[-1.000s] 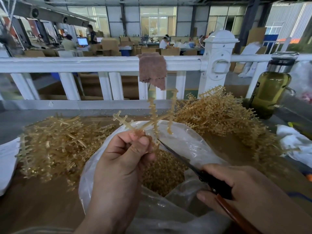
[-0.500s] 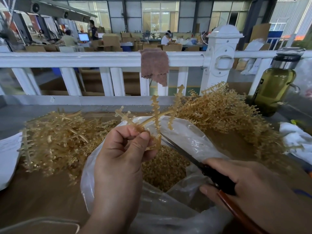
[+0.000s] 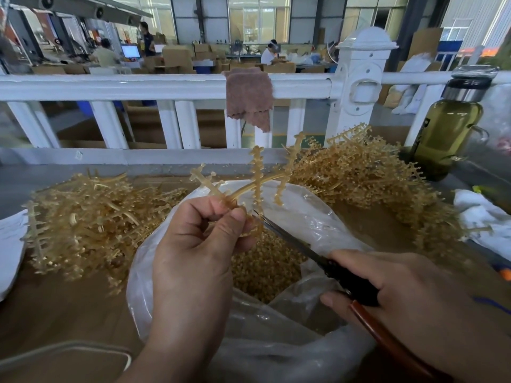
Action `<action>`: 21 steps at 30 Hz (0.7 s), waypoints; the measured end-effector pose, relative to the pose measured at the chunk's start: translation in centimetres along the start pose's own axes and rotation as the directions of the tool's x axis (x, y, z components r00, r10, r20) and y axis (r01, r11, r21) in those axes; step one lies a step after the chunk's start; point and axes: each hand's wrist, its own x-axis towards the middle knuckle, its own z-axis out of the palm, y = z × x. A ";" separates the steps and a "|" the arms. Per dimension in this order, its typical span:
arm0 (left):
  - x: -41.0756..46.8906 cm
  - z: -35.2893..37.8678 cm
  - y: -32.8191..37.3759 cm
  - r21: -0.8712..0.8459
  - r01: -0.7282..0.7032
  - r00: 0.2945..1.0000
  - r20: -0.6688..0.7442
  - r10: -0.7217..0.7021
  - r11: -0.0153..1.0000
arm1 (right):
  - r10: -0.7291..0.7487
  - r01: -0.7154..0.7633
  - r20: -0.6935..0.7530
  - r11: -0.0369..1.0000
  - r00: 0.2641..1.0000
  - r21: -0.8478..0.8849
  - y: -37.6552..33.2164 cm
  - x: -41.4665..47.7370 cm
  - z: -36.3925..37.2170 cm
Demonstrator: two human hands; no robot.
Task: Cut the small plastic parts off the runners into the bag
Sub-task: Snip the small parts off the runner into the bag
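Note:
My left hand (image 3: 193, 250) pinches a tan plastic runner (image 3: 257, 181) at its hub, above the open clear plastic bag (image 3: 318, 217). Its branches stick up and away from me. My right hand (image 3: 409, 294) grips scissors (image 3: 293, 239) with a black and brown handle. The blade tips sit at a runner branch just right of my left thumb. Loose cut parts (image 3: 265, 266) fill the bottom of the bag.
A heap of bare runners (image 3: 91, 217) lies to the left, a heap of runners with parts (image 3: 359, 172) to the back right. A bottle of yellowish liquid (image 3: 445, 128) stands at the far right. A white railing (image 3: 166, 87) with a brown cloth (image 3: 249, 95) borders the table. White cloth (image 3: 481, 214) lies at the right.
The scissor tips have stayed at the branch beside my left thumb. My left hand has turned the runner slightly. The view has shifted a little downward.

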 end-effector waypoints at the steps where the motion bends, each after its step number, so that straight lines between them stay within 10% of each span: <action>1: 0.0 0.0 -0.1 0.008 -0.001 1.000 0.002 0.001 1.000 | 0.004 -0.003 -0.020 1.000 1.000 0.009 -0.1 0.0 0.0; 21: 0.0 -0.1 0.0 -0.035 0.105 0.994 -0.006 -0.106 0.994 | -0.035 0.035 -0.005 0.999 0.999 0.019 0.2 0.1 -0.5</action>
